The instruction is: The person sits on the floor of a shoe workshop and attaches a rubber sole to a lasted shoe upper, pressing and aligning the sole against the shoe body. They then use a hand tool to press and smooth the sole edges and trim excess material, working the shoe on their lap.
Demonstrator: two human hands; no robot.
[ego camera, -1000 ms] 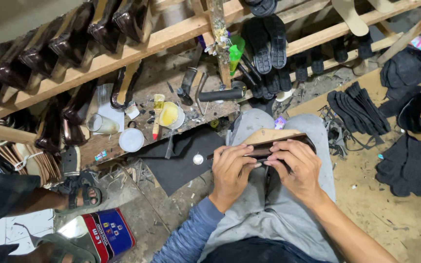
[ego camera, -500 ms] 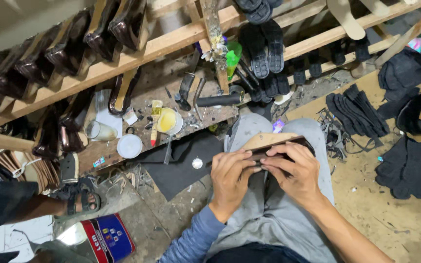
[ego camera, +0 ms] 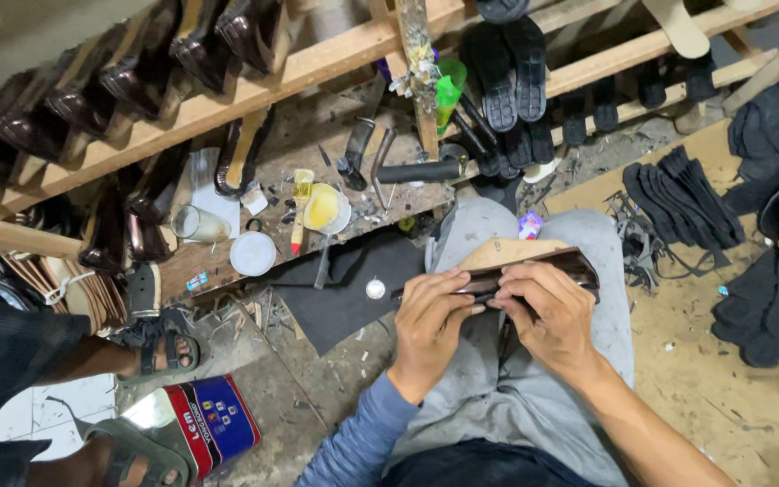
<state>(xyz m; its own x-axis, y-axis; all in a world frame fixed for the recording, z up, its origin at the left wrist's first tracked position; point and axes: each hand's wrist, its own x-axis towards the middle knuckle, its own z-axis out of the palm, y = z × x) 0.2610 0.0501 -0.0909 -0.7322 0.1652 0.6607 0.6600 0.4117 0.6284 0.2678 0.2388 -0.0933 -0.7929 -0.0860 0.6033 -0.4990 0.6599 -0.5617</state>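
- A dark shoe (ego camera: 534, 271) is held on the lap, across grey trousers (ego camera: 516, 397), its tan sole side turned away from the body.
- The left hand (ego camera: 430, 325) is curled over the shoe's near edge, fingers closed on it and thumb pressed along the seam.
- The right hand (ego camera: 547, 316) is laid over the upper beside it, fingers bent and gripping; the two hands nearly touch at the thumbs.
- Judged from the grip, the upper is being pressed or pulled over the edge; even pressure would best be kept with both thumbs close together, and the shoe braced against the thigh so that it cannot twist.
- What lies under the fingers cannot be told.
- Ahead, just beyond the knees, a black sheet (ego camera: 344, 289) and a low bench (ego camera: 317, 171) carry a glue pot (ego camera: 325, 209), a white lid (ego camera: 252, 253) and tools.
- A wooden rack (ego camera: 272, 81) of shoes runs across the top.
- On the left, another person's sandalled foot (ego camera: 160, 347) and a tin (ego camera: 209, 424) stand near.
- Freer room is left to the right, on the floor (ego camera: 714, 397), short of the black pieces (ego camera: 678, 203).
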